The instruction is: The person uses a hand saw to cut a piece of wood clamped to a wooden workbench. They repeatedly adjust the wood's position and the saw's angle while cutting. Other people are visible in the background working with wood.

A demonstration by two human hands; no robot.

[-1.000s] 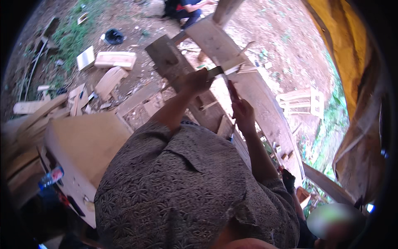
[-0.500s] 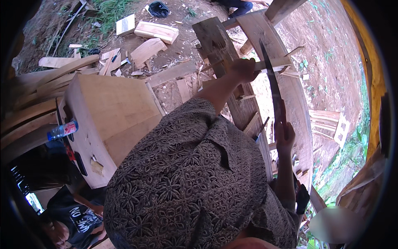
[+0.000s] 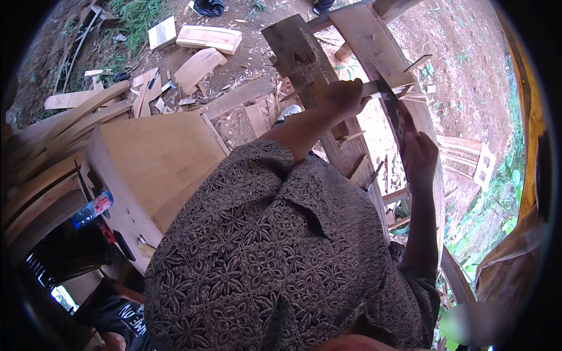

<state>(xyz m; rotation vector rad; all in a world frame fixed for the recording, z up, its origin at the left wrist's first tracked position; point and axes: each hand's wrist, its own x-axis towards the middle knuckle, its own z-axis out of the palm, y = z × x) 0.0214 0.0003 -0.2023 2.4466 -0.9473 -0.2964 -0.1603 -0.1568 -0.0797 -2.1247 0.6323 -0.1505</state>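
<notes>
My left hand [image 3: 345, 97] is closed round one end of a pale wooden piece [image 3: 371, 89], which reaches across the gap between two boards. In my right hand [image 3: 419, 153] is the handle of a handsaw [image 3: 391, 105]. The saw's dark blade lies across the pale piece, just right of my left fist, its tip pointing away from me. Beneath my left arm runs a dark, weathered plank [image 3: 321, 82]. A broader plank [image 3: 366, 35] passes under the far end of the pale piece.
To the left stands a large wooden box [image 3: 158, 152], a plastic bottle [image 3: 93, 210] by its side. Offcuts, among them a thick block [image 3: 209, 39], litter the ground ahead. A slatted wooden piece [image 3: 462, 157] lies at right. Another person [image 3: 126, 316] is at lower left.
My right hand has pushed the saw forward and slightly right, so its handle is nearer the pale piece. The left hand keeps its grip. The whole view has shifted a little.
</notes>
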